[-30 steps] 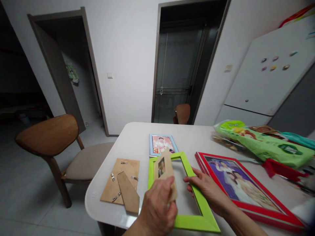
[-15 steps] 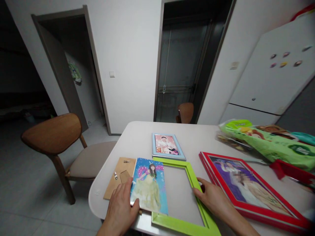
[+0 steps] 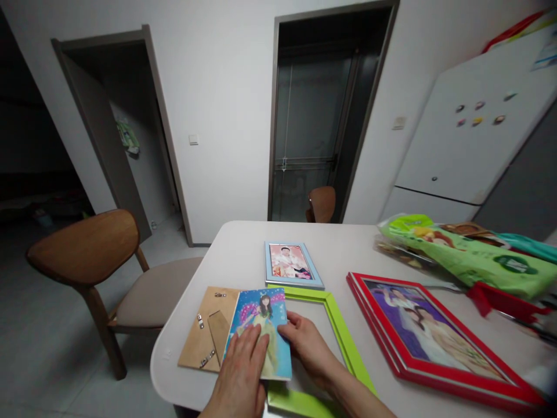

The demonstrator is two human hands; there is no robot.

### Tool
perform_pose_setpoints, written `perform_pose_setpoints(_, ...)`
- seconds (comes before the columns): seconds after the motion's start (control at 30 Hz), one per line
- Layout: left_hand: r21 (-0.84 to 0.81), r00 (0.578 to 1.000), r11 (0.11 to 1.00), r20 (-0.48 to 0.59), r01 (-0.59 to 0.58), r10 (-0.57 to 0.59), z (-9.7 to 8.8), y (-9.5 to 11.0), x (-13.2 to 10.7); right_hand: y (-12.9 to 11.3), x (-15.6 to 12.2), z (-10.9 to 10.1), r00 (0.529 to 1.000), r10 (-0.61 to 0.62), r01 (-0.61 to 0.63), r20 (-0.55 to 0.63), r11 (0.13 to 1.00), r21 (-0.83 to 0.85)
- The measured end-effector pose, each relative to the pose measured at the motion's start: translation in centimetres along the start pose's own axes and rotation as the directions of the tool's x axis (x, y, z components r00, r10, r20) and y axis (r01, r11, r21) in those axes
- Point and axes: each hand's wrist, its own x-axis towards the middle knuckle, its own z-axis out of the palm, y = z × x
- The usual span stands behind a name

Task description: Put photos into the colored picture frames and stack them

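A picture card [image 3: 265,306] of a long-haired figure in a pale dress overlaps the left side of a lime-green photo frame [image 3: 342,325], whose opening shows the table surface. My left hand [image 3: 242,363] lies spread over the card's lower left part. At the card's right edge, my right hand [image 3: 310,343] pinches it, thumb on top and the other fingers mostly hidden. Left of the card is a brown backing board [image 3: 191,345] with metal clips and a stand flap, partly covered by the card.
A light blue framed photo [image 3: 268,268] lies behind the green frame. Stacked red photo frames [image 3: 407,371] lie to the right. Farther back right are a green plastic package [image 3: 470,258] and a red-handled tool [image 3: 500,303]. A wooden chair [image 3: 87,249] stands left of the white table [image 3: 167,354].
My right hand has left the green frame's right side and moved left to the card's edge. My left hand has slid right, farther onto the card. The view has shifted slightly.
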Motion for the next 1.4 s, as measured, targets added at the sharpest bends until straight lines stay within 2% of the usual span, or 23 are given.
perform_pose_setpoints(0.1, -0.199, 0.971, 0.974, -0.233, -0.105, 0.057, -0.4, 0.4, 1.1, -2.0, -0.9, 0.8, 0.996, -0.083, 0.081, 0.013, 0.991, 0.108)
perform_pose_setpoints(0.13, -0.309, 0.948, 0.944, -0.317, -0.112, 0.009, -0.7, 0.9, 1.5, -2.3, -1.2, 0.8, 0.996, -0.088, 0.091, -0.032, 0.990, 0.108)
perform_pose_setpoints(0.2, -0.580, 0.896, 0.813, -0.389, -0.057, -0.215, -1.1, 2.6, 2.3, -2.3, -1.7, 0.3, 0.987, -0.034, 0.053, -0.160, 0.992, 0.113)
perform_pose_setpoints(0.27, -0.821, 0.846, 0.571, -0.293, 0.016, -0.445, -1.0, 4.5, 2.9, -1.6, -1.9, -0.7, 0.974, 0.063, -0.021, -0.216, 0.982, 0.189)
perform_pose_setpoints(0.3, -0.896, 0.834, 0.443, -0.214, 0.041, -0.509, -0.7, 5.4, 3.2, -1.2, -1.9, -1.3, 0.973, 0.088, -0.035, -0.215, 0.970, 0.242)
perform_pose_setpoints(0.37, -0.972, 0.834, 0.230, -0.086, 0.050, -0.545, 0.0, 6.5, 3.7, -0.7, -2.0, -2.8, 0.973, 0.076, -0.003, -0.216, 0.947, 0.321)
perform_pose_setpoints(0.4, -0.987, 0.839, 0.154, -0.052, 0.038, -0.541, 0.3, 6.6, 3.9, -0.6, -2.1, -3.7, 0.970, 0.058, 0.024, -0.238, 0.944, 0.329)
perform_pose_setpoints(0.47, -0.995, 0.849, 0.091, -0.017, 0.037, -0.529, 0.9, 6.3, 4.0, -0.7, -2.2, -5.7, 0.953, 0.060, 0.028, -0.298, 0.959, 0.283)
perform_pose_setpoints(0.5, -0.991, 0.855, 0.119, -0.011, 0.059, -0.518, 1.1, 5.9, 3.9, -0.9, -2.3, -6.8, 0.946, 0.075, 0.003, -0.314, 0.970, 0.242)
perform_pose_setpoints(0.53, -0.975, 0.863, 0.198, -0.015, 0.099, -0.504, 1.3, 5.4, 3.7, -1.0, -2.3, -7.7, 0.940, 0.090, -0.027, -0.329, 0.981, 0.192)
perform_pose_setpoints(0.6, -0.874, 0.892, 0.446, -0.033, 0.192, -0.450, 1.7, 4.5, 3.2, -1.0, -2.1, -9.2, 0.927, 0.097, -0.078, -0.362, 0.995, 0.066)
perform_pose_setpoints(0.67, -0.712, 0.937, 0.668, -0.039, 0.217, -0.346, 2.1, 3.8, 2.6, -0.7, -1.7, -10.0, 0.913, 0.060, -0.099, -0.404, 0.992, -0.075)
perform_pose_setpoints(0.7, -0.638, 0.957, 0.742, -0.027, 0.206, -0.290, 2.3, 3.5, 2.3, -0.4, -1.4, -10.2, 0.905, 0.032, -0.101, -0.425, 0.985, -0.141)
perform_pose_setpoints(0.77, -0.532, 0.981, 0.829, 0.017, 0.172, -0.192, 2.6, 3.3, 2.0, 0.0, -0.9, -10.1, 0.888, -0.030, -0.100, -0.459, 0.962, -0.256)
perform_pose_setpoints(0.87, -0.426, 0.995, 0.899, 0.042, 0.102, -0.093, 2.8, 3.1, 1.8, 0.4, -0.3, -9.6, 0.869, -0.124, -0.100, -0.478, 0.904, -0.416)
perform_pose_setpoints(0.93, -0.352, 0.998, 0.934, 0.049, 0.055, -0.040, 2.7, 3.2, 1.9, 0.3, -0.2, -9.4, 0.873, -0.201, -0.093, -0.445, 0.826, -0.555)
perform_pose_setpoints(1.0, -0.266, 0.996, 0.964, 0.085, 0.016, 0.007, 2.5, 3.5, 2.2, 0.1, -0.2, -9.4, 0.882, -0.284, -0.085, -0.375, 0.688, -0.720)
perform_pose_setpoints(1.07, -0.187, 0.991, 0.982, 0.133, -0.010, 0.035, 2.4, 3.7, 2.4, -0.1, -0.3, -9.6, 0.895, -0.340, -0.093, -0.290, 0.494, -0.864)
perform_pose_setpoints(1.13, -0.144, 0.986, 0.989, 0.155, -0.041, 0.063, 2.3, 3.7, 2.3, -0.1, -0.4, -9.8, 0.903, -0.354, -0.137, -0.245, 0.304, -0.943)
perform_pose_setpoints(1.2, -0.140, 0.986, 0.986, 0.126, -0.091, 0.109, 1.8, 3.1, 1.6, -0.1, -0.5, -9.8, 0.902, -0.354, -0.189, -0.246, 0.188, -0.964)
perform_pose_setpoints(1.23, -0.141, 0.988, 0.983, 0.091, -0.114, 0.128, 1.4, 2.5, 1.1, -0.2, -0.6, -9.5, 0.899, -0.360, -0.201, -0.250, 0.170, -0.965)
perform_pose_setpoints(1.3, -0.118, 0.993, 0.986, -0.003, -0.114, 0.115, 0.3, 0.7, -0.4, -0.3, -0.9, -8.0, 0.904, -0.375, -0.138, -0.205, 0.196, -0.971)
perform_pose_setpoints(1.4, -0.003, 0.996, 0.999, -0.081, 0.040, -0.040, -1.9, -3.0, -3.2, -0.3, -1.4, -3.5, 0.937, -0.350, 0.105, -0.004, 0.290, -0.951)
